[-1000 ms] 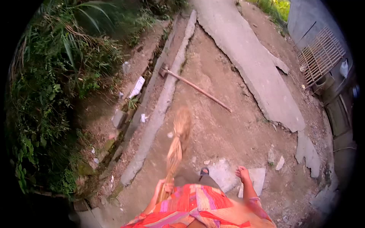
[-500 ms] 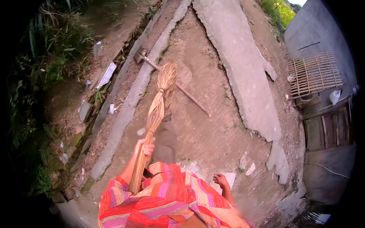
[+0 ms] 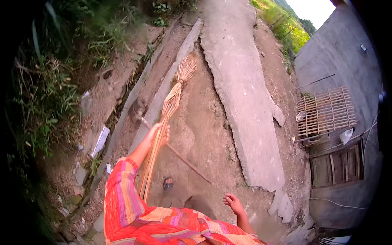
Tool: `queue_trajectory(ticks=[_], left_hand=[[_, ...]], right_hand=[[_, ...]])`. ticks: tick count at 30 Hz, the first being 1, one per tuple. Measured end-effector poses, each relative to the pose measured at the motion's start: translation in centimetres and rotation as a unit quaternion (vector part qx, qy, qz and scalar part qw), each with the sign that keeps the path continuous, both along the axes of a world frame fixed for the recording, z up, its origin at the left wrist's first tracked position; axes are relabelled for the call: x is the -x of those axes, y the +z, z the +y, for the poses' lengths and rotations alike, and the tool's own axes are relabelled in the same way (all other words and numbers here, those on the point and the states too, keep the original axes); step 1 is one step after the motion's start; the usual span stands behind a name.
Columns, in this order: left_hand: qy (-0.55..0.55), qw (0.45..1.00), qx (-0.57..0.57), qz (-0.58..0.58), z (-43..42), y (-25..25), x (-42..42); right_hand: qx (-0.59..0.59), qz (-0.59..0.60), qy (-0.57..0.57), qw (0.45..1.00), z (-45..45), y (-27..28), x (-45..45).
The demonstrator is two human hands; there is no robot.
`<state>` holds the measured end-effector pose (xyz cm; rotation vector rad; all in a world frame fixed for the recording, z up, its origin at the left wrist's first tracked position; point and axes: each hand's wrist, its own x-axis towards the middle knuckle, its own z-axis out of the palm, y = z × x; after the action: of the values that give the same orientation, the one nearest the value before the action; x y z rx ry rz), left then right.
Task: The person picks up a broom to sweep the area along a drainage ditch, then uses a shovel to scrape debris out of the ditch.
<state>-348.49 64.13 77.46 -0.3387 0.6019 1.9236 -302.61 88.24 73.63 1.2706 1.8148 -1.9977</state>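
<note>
My left hand [image 3: 162,134] is wrapped round the handle of a straw broom [image 3: 171,103], its bristles pointing up and forward. Under the broom, a long-handled tool [image 3: 188,162] lies on the dirt; its head rests by the concrete edge on the left. My right hand [image 3: 233,202] hangs low at the right of my body, away from the broom, fingers loosely curled; whether they hold anything is too small to tell.
A cracked concrete strip [image 3: 241,98] runs ahead. Along the left are a narrow ditch with a white scrap [image 3: 100,141] and dense plants [image 3: 45,110]. At the right, a bamboo rack [image 3: 326,111] stands against a grey wall [image 3: 339,53].
The broom and my left hand have risen and moved forward. The view has shifted, and the tool on the ground now appears lower. My sandalled foot shows below it.
</note>
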Motion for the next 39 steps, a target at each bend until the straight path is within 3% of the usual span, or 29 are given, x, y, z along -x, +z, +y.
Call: queue_trajectory(ticks=[7,10,13,15,17,19,21,24,26,29,32,34,36,37,39], left_hand=[[-0.171,0.957,0.187,0.140,8.3,-7.6,13.9],[-0.219,0.890,0.314,0.248,11.8,-12.7,16.4],[-0.176,0.902,0.358,0.166,16.7,-8.3,14.8],[-0.167,0.902,0.362,0.165,19.0,-6.6,17.7],[-0.189,0.891,0.384,0.153,20.3,-3.2,20.1],[-0.234,0.873,0.394,0.165,23.9,1.8,23.7],[-0.216,0.865,0.423,0.160,26.7,7.9,25.0],[-0.191,0.871,0.408,0.194,28.9,10.9,28.3],[-0.178,0.855,0.416,0.252,31.2,15.6,29.7],[-0.094,0.865,0.405,0.282,34.4,17.2,34.0],[-0.011,0.878,0.380,0.290,37.9,17.3,39.0],[0.033,0.929,0.258,0.264,41.0,18.0,42.5],[0.060,0.962,0.195,0.184,44.7,19.0,46.2],[0.099,0.964,0.189,0.157,47.0,19.2,47.7],[0.177,0.976,0.104,0.065,51.4,19.2,50.8]], right_hand=[[0.023,-0.172,0.064,0.983,5.6,-1.4,1.6],[0.002,-0.185,0.095,0.978,10.2,-0.5,6.7],[-0.051,-0.126,0.142,0.980,18.0,-0.6,15.0],[-0.202,-0.070,0.241,0.947,23.8,-2.7,22.2],[-0.336,-0.001,0.386,0.859,28.1,1.8,31.8],[-0.360,0.031,0.389,0.847,31.6,7.3,40.5],[-0.383,0.118,0.354,0.845,35.1,11.4,47.4],[-0.375,0.227,0.302,0.847,38.1,16.4,55.2],[-0.360,0.225,0.352,0.834,38.6,20.4,58.6],[-0.330,0.308,0.382,0.807,36.6,24.8,61.0],[-0.379,0.442,0.397,0.709,33.4,28.7,62.6],[-0.379,0.476,0.399,0.686,32.4,29.6,64.1],[-0.385,0.616,0.275,0.630,32.2,29.6,66.1],[-0.385,0.616,0.287,0.624,32.2,29.7,66.9],[-0.373,0.598,0.130,0.698,32.6,30.1,69.3]])
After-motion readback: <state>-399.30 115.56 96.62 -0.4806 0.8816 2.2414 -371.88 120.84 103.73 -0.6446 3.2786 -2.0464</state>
